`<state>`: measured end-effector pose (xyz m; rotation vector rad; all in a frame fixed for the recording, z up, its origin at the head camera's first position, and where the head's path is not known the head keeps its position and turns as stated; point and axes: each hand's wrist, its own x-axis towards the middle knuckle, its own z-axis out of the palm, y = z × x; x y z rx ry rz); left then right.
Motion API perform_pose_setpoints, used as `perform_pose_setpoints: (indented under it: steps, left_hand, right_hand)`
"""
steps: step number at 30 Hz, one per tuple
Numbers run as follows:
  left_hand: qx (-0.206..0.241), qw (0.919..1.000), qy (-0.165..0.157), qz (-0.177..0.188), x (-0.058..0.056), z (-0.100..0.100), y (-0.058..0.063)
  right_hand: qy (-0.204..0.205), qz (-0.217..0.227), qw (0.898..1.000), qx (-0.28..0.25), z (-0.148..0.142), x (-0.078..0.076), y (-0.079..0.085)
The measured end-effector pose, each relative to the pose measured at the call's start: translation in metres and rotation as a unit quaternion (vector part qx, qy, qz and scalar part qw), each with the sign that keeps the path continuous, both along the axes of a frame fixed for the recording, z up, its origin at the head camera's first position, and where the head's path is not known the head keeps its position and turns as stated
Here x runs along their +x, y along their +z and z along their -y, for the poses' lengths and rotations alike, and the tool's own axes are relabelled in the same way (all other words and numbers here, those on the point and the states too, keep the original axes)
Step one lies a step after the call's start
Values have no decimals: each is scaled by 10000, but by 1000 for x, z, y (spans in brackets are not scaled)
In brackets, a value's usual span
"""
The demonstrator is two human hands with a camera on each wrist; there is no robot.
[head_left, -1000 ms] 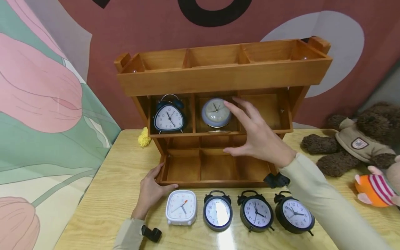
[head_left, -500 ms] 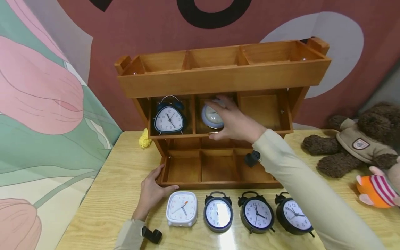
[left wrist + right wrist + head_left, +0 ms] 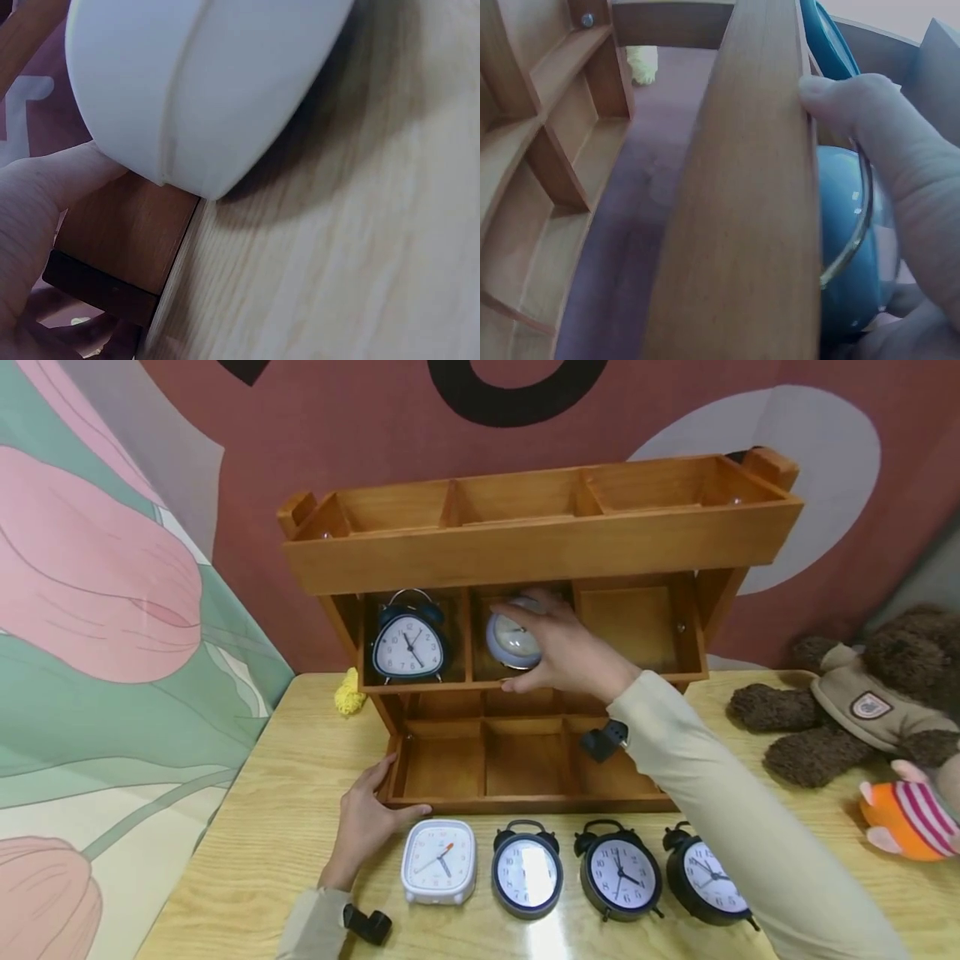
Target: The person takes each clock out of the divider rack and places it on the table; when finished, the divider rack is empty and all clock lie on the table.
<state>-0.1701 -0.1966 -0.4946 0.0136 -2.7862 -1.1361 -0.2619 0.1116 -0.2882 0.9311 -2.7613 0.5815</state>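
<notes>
Before a red wall, grips the rack's lower left corner between the left hand's thumb and fingers. In the middle tier's centre compartment, holds the round clock with right hand curved widely around it.

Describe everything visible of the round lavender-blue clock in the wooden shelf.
The round glossy lavender-blue clock has a pale dial under a clear domed cover and a thin, curved, metallic-looking rod. It sits, dial outward, in the middle tier's central compartment of the brown wooden shelf. The person's right hand curls around it, hiding part of the dial; its time is unreadable.
</notes>
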Motion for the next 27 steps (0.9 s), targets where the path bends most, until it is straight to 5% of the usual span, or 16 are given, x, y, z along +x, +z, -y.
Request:
perform_pose_setpoints:
  steps: [7, 13, 21, 27]
  left_hand:
    - [-34, 10000, 4, 11, -1, -1, -2]
    - [0, 10000, 17, -12, -1, -2, -2]
    - [1, 10000, -93, 11, -2, -6, -3]
    - [-45, 10000, -11, -78, -1, -2, -1]
  right_hand:
    - [262, -779, 9957, -421, -3, 0, -5]
    - [598, -1700, 9770, -1137, -10, 13, -2]
    - [589, -1769, 9698, -1572, -40, 71, 1]
    - [512, -1677, 9705, -1653, -88, 117, -20]
